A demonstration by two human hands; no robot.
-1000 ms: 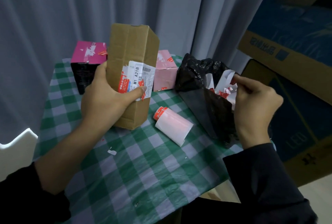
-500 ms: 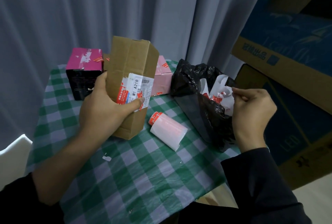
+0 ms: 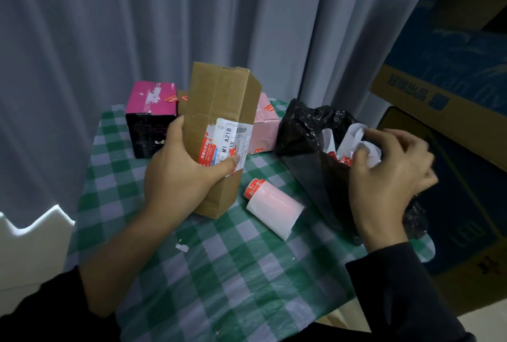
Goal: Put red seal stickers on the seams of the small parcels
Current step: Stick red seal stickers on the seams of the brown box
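My left hand (image 3: 178, 174) grips a tall brown cardboard parcel (image 3: 219, 111) standing upright on the table, thumb pressed on its white shipping label. A roll of red seal stickers (image 3: 271, 205) on white backing lies to the parcel's right. My right hand (image 3: 384, 177) is at the mouth of a black plastic bag (image 3: 304, 133), fingers loosely spread over the white backing scraps (image 3: 356, 135) inside; whether it holds one is unclear. A magenta and black box (image 3: 151, 119) and a pale pink box (image 3: 264, 127) stand behind, each bearing red stickers.
The table wears a green and white checked cloth (image 3: 219, 273) with a small paper scrap (image 3: 181, 247) on it. Grey curtains hang behind. Large cardboard cartons (image 3: 439, 111) are stacked close on the right. A white scalloped edge (image 3: 33, 221) shows at the left.
The view has tilted a little downward. My right hand has loosened over the paper scraps in the bag, fingers spreading. The left hand still holds the brown parcel in place.
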